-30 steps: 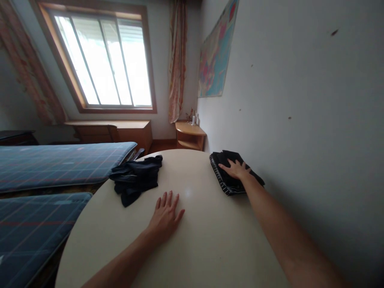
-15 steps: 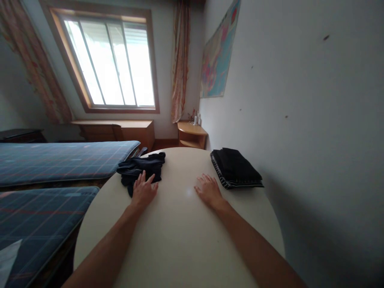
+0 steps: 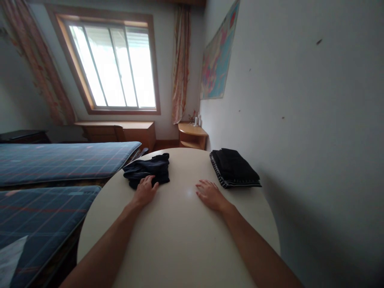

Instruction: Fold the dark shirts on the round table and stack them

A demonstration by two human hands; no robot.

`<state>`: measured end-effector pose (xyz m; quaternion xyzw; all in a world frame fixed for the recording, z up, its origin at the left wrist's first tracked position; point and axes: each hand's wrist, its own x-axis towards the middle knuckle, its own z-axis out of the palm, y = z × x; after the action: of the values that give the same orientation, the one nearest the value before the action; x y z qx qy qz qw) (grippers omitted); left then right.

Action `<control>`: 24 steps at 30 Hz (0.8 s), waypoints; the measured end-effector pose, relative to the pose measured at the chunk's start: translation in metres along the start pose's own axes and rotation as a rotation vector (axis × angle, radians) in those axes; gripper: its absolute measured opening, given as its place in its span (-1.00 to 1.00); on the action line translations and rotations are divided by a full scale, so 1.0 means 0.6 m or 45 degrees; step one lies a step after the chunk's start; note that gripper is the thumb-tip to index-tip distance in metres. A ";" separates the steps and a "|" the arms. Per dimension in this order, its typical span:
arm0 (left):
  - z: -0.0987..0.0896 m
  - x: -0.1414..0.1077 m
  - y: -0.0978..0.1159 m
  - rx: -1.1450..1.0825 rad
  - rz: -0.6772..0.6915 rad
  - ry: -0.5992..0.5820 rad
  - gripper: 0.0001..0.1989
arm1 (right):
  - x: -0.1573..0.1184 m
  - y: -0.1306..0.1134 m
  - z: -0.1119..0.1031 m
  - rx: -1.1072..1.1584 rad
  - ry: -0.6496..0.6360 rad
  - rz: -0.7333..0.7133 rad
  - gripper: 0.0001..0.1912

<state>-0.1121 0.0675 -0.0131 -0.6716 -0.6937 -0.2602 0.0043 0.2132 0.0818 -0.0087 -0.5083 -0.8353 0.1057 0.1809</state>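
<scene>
A crumpled dark navy cloth (image 3: 150,167) lies on the left back part of the round cream table (image 3: 180,240). My left hand (image 3: 145,191) rests at its near edge, fingers apart, with the fingertips over the cloth; whether they press on it I cannot tell. On the bare tabletop right of the middle is my right hand (image 3: 209,194), fingers spread and holding nothing. Just beyond it and to the right sits a folded stack of black cloth (image 3: 235,167) with white stitching along its edges.
Two blue plaid mattresses (image 3: 66,160) lie left of the table. A white wall (image 3: 315,160) with a map (image 3: 218,56) runs close along the right. Behind are a desk (image 3: 135,132), a corner shelf (image 3: 192,129) and a window (image 3: 114,68).
The navy cloth has shifted slightly right and lies more compactly, its near left part drawn in. My left hand's fingers are less stretched. My right hand has moved slightly nearer to me.
</scene>
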 end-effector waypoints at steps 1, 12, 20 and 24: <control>0.002 -0.005 0.008 -0.041 0.075 -0.006 -0.54 | 0.001 0.001 -0.002 0.015 0.018 -0.020 -0.59; -0.022 -0.046 0.091 -0.346 0.522 -0.231 -0.91 | -0.012 -0.021 -0.057 -0.056 0.382 -0.192 -0.50; -0.031 -0.036 0.085 -0.390 0.506 0.164 -0.76 | -0.022 -0.021 -0.064 0.033 0.215 -0.222 -0.27; -0.050 -0.050 0.109 -0.534 0.549 0.462 -0.77 | -0.025 -0.031 -0.069 0.138 0.046 -0.229 -0.30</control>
<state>-0.0585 0.0261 0.0256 -0.7318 -0.4551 -0.5053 0.0442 0.2211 0.0595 0.0329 -0.4226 -0.8672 0.1250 0.2318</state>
